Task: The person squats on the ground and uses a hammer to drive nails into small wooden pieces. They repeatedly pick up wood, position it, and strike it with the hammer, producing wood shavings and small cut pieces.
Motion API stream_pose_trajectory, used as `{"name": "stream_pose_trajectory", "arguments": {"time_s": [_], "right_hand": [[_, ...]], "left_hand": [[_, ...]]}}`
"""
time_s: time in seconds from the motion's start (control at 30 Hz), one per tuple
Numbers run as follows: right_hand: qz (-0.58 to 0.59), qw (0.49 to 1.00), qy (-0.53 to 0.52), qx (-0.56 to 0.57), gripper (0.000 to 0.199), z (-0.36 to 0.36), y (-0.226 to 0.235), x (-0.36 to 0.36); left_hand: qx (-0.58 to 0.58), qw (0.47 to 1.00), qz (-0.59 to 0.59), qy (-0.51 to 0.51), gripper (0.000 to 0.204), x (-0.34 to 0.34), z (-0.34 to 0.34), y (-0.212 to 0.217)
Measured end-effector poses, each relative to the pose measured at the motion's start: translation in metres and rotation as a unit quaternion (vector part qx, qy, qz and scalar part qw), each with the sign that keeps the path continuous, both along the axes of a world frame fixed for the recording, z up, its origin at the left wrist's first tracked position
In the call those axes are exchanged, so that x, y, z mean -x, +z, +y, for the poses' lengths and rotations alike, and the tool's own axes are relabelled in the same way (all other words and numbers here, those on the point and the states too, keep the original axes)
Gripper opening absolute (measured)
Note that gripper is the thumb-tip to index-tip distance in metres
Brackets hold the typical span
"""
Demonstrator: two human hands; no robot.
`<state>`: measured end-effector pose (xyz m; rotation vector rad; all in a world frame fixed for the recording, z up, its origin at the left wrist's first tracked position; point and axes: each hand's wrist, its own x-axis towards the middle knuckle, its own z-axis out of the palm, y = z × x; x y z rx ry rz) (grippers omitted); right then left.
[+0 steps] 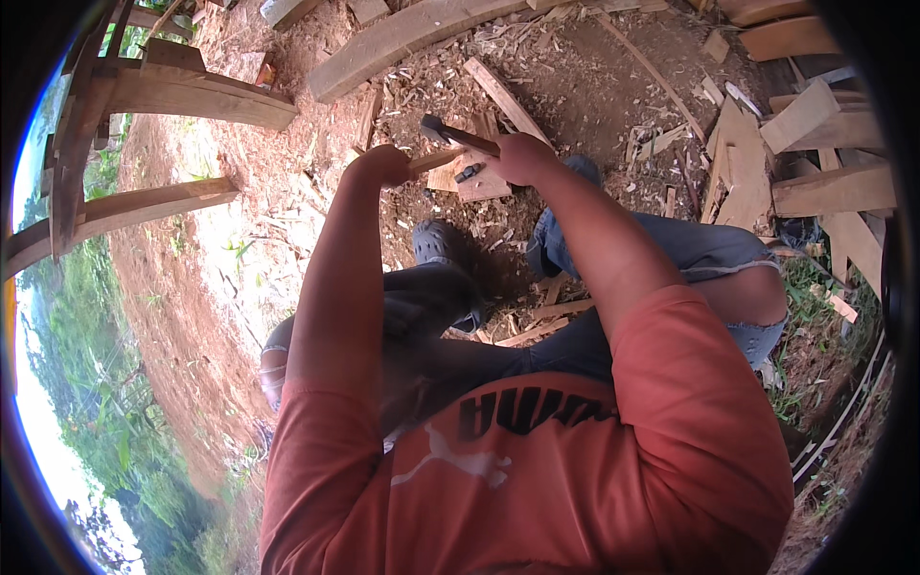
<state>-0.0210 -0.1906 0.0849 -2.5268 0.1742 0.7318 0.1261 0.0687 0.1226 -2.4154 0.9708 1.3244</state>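
My right hand [525,158] is wrapped round the dark handle of a hammer [471,141], whose head points to the left. The hammer's shaft lies just over the end of a narrow strip of wood [436,161]. My left hand [385,166] grips the other end of that strip. Below the two hands a pale wooden block [487,188] lies on the ground. On the block rests a small dark metal piece [469,172], too small to name surely.
Wood chips cover the brown soil round my feet. A long curved beam [402,46] lies at the far side, and a loose plank [506,101] slants beyond my right hand. Curved timbers [196,96] jut in from the left; boards [829,192] are piled at the right.
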Motion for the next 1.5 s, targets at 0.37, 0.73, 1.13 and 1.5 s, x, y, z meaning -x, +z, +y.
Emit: {"name": "stream_pose_trajectory", "arguments": {"time_s": [0.37, 0.73, 1.13, 1.5], "right_hand": [[0.02, 0.999, -0.003, 0.032, 0.047, -0.007, 0.012, 0.008], [0.024, 0.999, -0.04, 0.027, 0.05, -0.014, -0.01, 0.02], [0.135, 0.941, -0.263, -0.162, 0.058, -0.018, -0.027, 0.003], [0.087, 0.946, -0.276, -0.149, 0.057, -0.002, -0.018, 0.022]], "left_hand": [[-0.041, 0.998, 0.007, 0.051, 0.046, 0.007, -0.008, 0.012], [-0.001, 0.999, 0.016, 0.04, 0.048, 0.007, -0.003, 0.012], [0.003, 0.92, 0.162, 0.356, 0.048, 0.017, -0.015, 0.037], [-0.015, 0.981, 0.034, 0.19, 0.068, 0.01, -0.006, 0.012]]}}
